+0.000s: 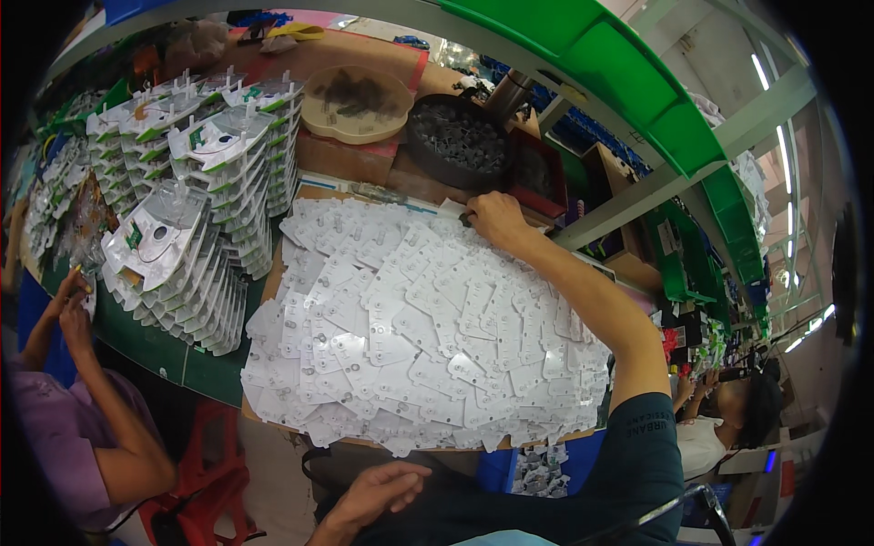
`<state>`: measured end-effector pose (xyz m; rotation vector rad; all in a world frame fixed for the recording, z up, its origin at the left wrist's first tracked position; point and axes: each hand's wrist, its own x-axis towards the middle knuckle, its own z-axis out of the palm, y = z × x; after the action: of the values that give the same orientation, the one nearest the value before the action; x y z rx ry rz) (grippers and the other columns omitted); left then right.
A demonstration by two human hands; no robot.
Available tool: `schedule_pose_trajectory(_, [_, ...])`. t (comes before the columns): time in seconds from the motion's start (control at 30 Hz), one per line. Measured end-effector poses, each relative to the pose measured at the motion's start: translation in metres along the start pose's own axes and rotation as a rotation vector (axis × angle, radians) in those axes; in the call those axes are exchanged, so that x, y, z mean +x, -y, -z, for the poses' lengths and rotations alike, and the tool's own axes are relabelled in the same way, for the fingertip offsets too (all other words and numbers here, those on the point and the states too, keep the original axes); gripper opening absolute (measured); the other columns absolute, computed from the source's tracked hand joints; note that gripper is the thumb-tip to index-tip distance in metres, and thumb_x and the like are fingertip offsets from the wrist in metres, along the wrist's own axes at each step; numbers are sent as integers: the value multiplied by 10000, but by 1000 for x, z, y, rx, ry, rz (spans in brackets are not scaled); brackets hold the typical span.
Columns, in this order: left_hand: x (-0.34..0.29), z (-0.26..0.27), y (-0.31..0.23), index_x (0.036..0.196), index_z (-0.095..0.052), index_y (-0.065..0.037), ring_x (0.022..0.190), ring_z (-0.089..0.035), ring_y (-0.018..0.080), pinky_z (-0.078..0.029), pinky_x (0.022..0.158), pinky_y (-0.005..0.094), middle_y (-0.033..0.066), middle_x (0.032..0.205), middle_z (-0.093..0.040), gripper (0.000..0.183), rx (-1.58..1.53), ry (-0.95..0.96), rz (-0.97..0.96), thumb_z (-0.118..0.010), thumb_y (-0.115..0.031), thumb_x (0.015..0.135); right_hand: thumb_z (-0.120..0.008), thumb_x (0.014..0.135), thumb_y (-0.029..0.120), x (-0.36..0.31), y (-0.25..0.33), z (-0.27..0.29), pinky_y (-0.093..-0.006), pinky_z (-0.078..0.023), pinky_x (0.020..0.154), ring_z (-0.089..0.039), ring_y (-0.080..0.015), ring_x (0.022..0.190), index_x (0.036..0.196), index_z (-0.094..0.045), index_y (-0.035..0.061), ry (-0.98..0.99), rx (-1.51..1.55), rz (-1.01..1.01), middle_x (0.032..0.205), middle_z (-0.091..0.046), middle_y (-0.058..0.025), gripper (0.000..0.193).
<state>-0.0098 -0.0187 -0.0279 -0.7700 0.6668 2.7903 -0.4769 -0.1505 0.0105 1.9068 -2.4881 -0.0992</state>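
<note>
A broad spread of overlapping white plastic plates (391, 318) with small round posts covers the board in front of me. At its far edge my right hand (496, 218) reaches down with its fingers closed. A small dark piece (467, 217) shows at the fingertips, its kind too small to make out. Just beyond that hand stands a round black tub (457, 146) filled with small dark grey parts. Low in the view, over my lap and apart from the plates, my left hand (382, 494) is loosely curled, its fingers together and nothing visible in them.
Tall stacks of white and green housings (168, 232) rise at the left. A cream tray (357, 105) with dark bits and a red bin (537, 173) flank the tub. Green shelf trays (601, 73) hang overhead. A person in purple (82, 437) works at the left.
</note>
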Motion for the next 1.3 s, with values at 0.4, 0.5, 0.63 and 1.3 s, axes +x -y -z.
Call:
schedule_pose_trajectory(0.4, [-13,-2,17,1186,-533,24,786,-584,116,-470,627,220,119,1036,-648,242,-33,44,-82,-523,-118,990,-678,772,185,-15,6,28,-458,-538,743,-678,-373,780,816,-739,34,-73,17,-62,796,-687,-217,169])
schedule_pose_trajectory(0.5, [-13,-10,14,1135,-540,7,751,-586,130,-454,568,209,136,994,-637,174,-23,30,-75,-518,-88,991,-661,773,206,-36,4,44,-469,-530,723,-662,-392,748,808,-729,33,-211,133,-60,762,-668,-224,189])
schedule_pose_trajectory(0.63, [-13,-11,22,1109,-550,6,744,-581,126,-449,556,209,114,979,-627,162,-41,51,-112,-549,-80,972,-671,827,150,-86,39,84,-362,-533,653,-677,-280,702,903,-704,14,-279,323,-51,785,-697,-148,159])
schedule_pose_trajectory(1.3, [-24,-20,42,1155,-611,26,731,-550,79,-443,569,185,51,908,-601,220,55,139,-82,-553,-94,979,-733,741,-11,-339,166,44,-339,-518,592,-631,-258,721,932,-652,20,-344,282,76,849,-621,-91,210])
